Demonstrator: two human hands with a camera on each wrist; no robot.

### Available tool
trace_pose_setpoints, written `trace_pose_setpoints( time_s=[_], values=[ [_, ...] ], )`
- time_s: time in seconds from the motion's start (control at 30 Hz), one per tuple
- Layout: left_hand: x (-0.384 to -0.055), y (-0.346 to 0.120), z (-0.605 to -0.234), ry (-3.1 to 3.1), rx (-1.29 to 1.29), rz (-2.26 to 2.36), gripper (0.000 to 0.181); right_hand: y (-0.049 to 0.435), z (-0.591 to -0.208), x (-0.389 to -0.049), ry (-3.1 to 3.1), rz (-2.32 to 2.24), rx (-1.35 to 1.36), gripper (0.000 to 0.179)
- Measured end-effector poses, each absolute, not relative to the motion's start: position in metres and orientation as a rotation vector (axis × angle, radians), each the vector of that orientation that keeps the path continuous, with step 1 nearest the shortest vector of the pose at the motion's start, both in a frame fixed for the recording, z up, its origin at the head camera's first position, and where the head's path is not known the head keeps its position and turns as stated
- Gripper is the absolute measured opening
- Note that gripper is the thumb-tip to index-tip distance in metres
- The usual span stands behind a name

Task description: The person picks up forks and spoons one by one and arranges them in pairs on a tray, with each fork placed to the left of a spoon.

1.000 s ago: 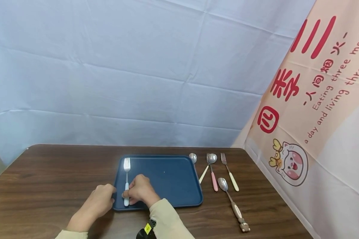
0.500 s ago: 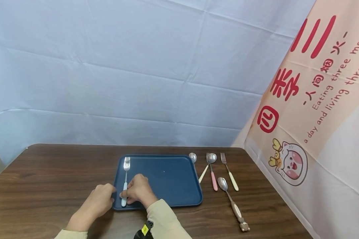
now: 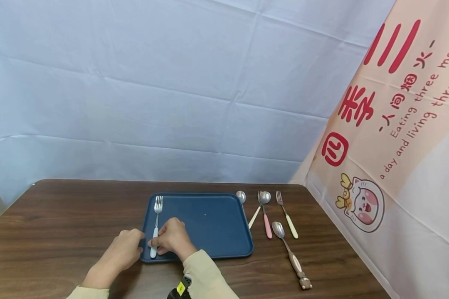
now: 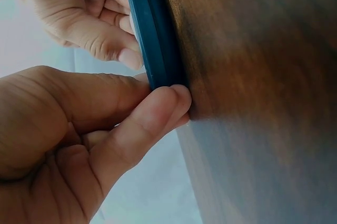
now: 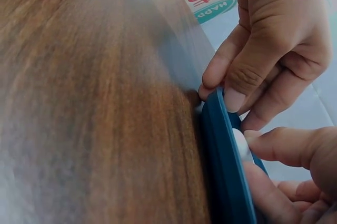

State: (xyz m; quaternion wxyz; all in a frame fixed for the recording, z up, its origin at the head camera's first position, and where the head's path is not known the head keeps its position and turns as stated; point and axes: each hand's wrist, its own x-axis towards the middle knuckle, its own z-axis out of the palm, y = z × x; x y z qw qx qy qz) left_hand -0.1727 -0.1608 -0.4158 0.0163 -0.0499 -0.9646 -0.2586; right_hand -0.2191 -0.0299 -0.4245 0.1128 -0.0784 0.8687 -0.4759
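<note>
A dark blue tray [image 3: 205,226] lies on the table. Along its left side is a fork [image 3: 158,205] with a pale blue-white handle, its tines pointing away from me. My right hand [image 3: 173,237] pinches that handle near its end between thumb and fingers; in the right wrist view the rounded handle end [image 5: 241,144] shows just inside the tray rim. At the tray's near left edge, my left hand [image 3: 125,248] holds the rim, with thumb above and fingers below. The left wrist view shows this pinch on the tray edge [image 4: 158,40] up close.
Right of the tray lie a spoon [image 3: 241,197] partly behind its rim, a cream-handled fork [image 3: 254,218] under a pink-handled spoon [image 3: 267,226], another cream-handled fork [image 3: 292,226], and a brown bear-handled spoon [image 3: 295,263]. Cloth [image 3: 172,104] hangs behind the table [image 3: 78,207].
My right hand has shifted slightly left, swinging the fork's handle end left toward the tray's edge. The left hand has stayed at the rim, and the tray has hardly moved.
</note>
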Motion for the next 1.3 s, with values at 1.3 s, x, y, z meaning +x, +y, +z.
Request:
trace_pose_setpoints(
  time_s=[1.3],
  values=[
    [-0.174,-0.163,-0.416,-3.021,-0.107,-0.741,0.028,-0.019,-0.408,-0.217,2.816,-0.759,-0.607,0.036]
  ],
)
